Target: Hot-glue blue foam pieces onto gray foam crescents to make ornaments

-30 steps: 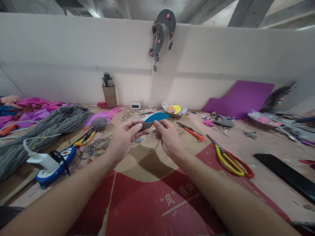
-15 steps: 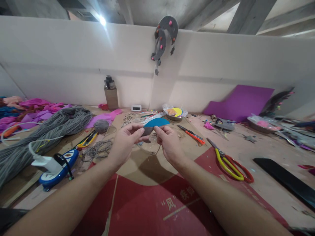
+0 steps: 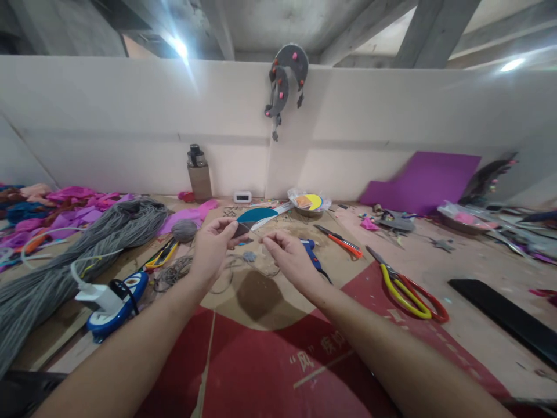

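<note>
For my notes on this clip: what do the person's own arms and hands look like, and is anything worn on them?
The left hand and right hand are ungloved, with no rings that I can make out. The left forearm and right forearm are bare too: no sleeve, watch or bracelet shows.

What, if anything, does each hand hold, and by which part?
The left hand pinches the blue-and-grey piece by its left end. The right hand seems to pinch thin string; where is unclear.
</note>
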### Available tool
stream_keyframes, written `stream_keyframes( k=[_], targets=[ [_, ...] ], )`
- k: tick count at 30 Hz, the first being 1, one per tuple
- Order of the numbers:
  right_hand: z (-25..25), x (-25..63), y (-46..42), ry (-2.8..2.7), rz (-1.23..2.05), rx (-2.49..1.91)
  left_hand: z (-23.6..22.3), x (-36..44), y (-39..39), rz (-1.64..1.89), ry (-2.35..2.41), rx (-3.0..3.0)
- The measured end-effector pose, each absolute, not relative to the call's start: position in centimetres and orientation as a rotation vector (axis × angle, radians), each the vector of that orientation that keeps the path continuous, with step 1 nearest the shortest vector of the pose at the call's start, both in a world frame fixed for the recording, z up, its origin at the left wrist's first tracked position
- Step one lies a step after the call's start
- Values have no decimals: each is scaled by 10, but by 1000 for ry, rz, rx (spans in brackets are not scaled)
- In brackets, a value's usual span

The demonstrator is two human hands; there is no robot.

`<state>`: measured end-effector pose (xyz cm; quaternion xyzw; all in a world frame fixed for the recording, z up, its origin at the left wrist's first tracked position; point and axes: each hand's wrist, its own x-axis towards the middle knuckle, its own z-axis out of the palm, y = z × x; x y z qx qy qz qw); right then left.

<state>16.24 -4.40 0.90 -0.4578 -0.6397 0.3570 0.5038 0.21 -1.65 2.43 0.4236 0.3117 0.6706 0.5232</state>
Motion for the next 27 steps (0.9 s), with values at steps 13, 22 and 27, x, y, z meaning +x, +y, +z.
stream_keyframes(
  k=[13, 22, 27],
  targets=[
    [14, 235, -61, -1805, 346, -1583, 29, -12, -5, 1608, 726, 1020],
    [-26, 251, -21, -1591, 458, -1922, 23, -8, 0, 1585, 787, 1015],
    [-26, 256, -18, -1493, 637, -1855, 17, -9, 9, 1554, 827, 922]
  ],
)
